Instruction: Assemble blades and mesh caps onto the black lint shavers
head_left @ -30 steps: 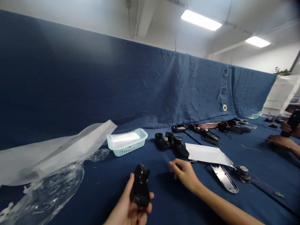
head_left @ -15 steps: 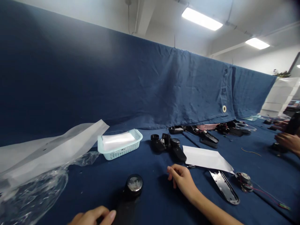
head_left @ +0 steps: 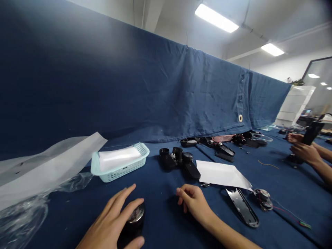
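Note:
My left hand (head_left: 114, 221) lies over a black device with a round metal-mesh head (head_left: 133, 221) on the blue cloth table, fingers stretched across its top and thumb under its side. My right hand (head_left: 193, 200) rests on the cloth to the right of it, fingers curled loosely inward, with nothing visible in them. Just beyond my right hand lie a white sheet of paper (head_left: 220, 174) and a cluster of black parts (head_left: 178, 160).
A light green basket (head_left: 119, 167) with white sheets stands at left centre, clear plastic bags (head_left: 38, 180) beside it. A silver metal plate (head_left: 242, 207) and a small wired motor (head_left: 263, 199) lie at right. Another person's hands (head_left: 304, 152) hold a black device far right. A blue cloth partition (head_left: 129, 90) backs the table.
My left hand lowered the black device from upright in the air to the table and now lies over it. My right hand stayed nearly still. The view turned slightly right.

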Available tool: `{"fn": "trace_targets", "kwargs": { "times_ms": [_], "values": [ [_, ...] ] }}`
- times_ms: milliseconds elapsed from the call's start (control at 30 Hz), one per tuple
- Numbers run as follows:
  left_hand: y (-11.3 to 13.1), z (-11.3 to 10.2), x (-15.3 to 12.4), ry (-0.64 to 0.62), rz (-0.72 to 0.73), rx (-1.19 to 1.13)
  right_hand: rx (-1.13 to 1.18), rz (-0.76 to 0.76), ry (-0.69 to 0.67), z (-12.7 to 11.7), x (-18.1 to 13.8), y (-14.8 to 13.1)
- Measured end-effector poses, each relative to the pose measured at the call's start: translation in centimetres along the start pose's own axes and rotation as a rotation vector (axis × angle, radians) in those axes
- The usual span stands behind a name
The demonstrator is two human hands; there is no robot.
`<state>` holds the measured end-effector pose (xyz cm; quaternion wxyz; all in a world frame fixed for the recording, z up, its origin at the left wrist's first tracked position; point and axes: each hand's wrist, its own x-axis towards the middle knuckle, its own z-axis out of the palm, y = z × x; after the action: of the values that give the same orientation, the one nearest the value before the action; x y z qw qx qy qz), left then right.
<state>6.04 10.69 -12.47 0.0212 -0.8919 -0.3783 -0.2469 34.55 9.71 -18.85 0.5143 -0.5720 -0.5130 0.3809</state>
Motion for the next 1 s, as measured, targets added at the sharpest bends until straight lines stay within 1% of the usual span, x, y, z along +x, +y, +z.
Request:
{"fn": "trace_targets", "kwargs": {
  "times_ms": [100, 167, 233, 333, 400, 433, 467, 500, 533, 567, 600, 633, 667, 733, 800, 833, 933, 1000],
  "values": [
    [-0.9, 1.3, 0.4, -0.153, -0.139, -0.185, 0.021, 0.0, 0.001, 0.1, 0.0, -0.1],
    [-0.7, 1.6, 0.8, -0.186, -0.247, -0.275, 0.043, -0.003, 0.009, 0.1, -0.1, -0.4],
    [0.2, 1.6, 1.6, -0.168, -0.31, -0.355, 0.079, -0.004, 0.018, 0.1, -0.3, -1.0],
    [2.7, 2.0, 3.1, -0.096, -0.308, -0.535, 0.164, 0.014, -0.005, 0.3, -1.4, -2.5],
    [4.5, 3.0, 3.9, -0.014, -0.339, -0.622, 0.274, 0.072, -0.083, 0.6, -2.5, -3.5],
    [5.3, 3.6, 4.2, 0.032, -0.354, -0.633, 0.361, 0.148, -0.165, 0.8, -3.1, -4.0],
    [5.9, 4.2, 4.4, 0.083, -0.346, -0.611, 0.476, 0.271, -0.276, 1.0, -3.7, -4.3],
    [6.3, 4.7, 4.5, 0.14, -0.295, -0.562, 0.57, 0.39, -0.381, 1.2, -4.2, -4.6],
    [6.5, 5.2, 4.6, 0.201, -0.206, -0.492, 0.646, 0.481, -0.459, 1.4, -4.5, -4.9],
    [6.5, 5.5, 4.6, 0.267, -0.09, -0.406, 0.689, 0.539, -0.497, 1.6, -4.8, -5.0],
    [6.3, 5.7, 4.6, 0.327, 0.033, -0.313, 0.695, 0.554, -0.488, 1.7, -5.0, -5.1],
    [6.0, 5.8, 4.5, 0.365, 0.144, -0.222, 0.684, 0.534, -0.447, 1.8, -5.1, -5.2],
    [5.7, 5.8, 4.4, 0.386, 0.225, -0.137, 0.665, 0.497, -0.392, 1.8, -5.2, -5.2],
    [5.2, 5.8, 4.0, 0.387, 0.29, 0.002, 0.613, 0.393, -0.279, 1.9, -5.3, -5.2],
    [5.0, 5.7, 3.6, 0.359, 0.293, 0.092, 0.561, 0.275, -0.206, 1.9, -5.4, -5.0],
    [5.1, 5.7, 3.4, 0.351, 0.287, 0.116, 0.54, 0.239, -0.196, 1.9, -5.5, -4.9],
    [5.7, 6.0, 2.6, 0.344, 0.231, 0.128, 0.486, 0.204, -0.231, 2.1, -6.2, -4.5],
    [6.0, 6.4, 2.2, 0.359, 0.183, 0.105, 0.457, 0.166, -0.222, 2.3, -6.9, -4.4]
  ]
}}
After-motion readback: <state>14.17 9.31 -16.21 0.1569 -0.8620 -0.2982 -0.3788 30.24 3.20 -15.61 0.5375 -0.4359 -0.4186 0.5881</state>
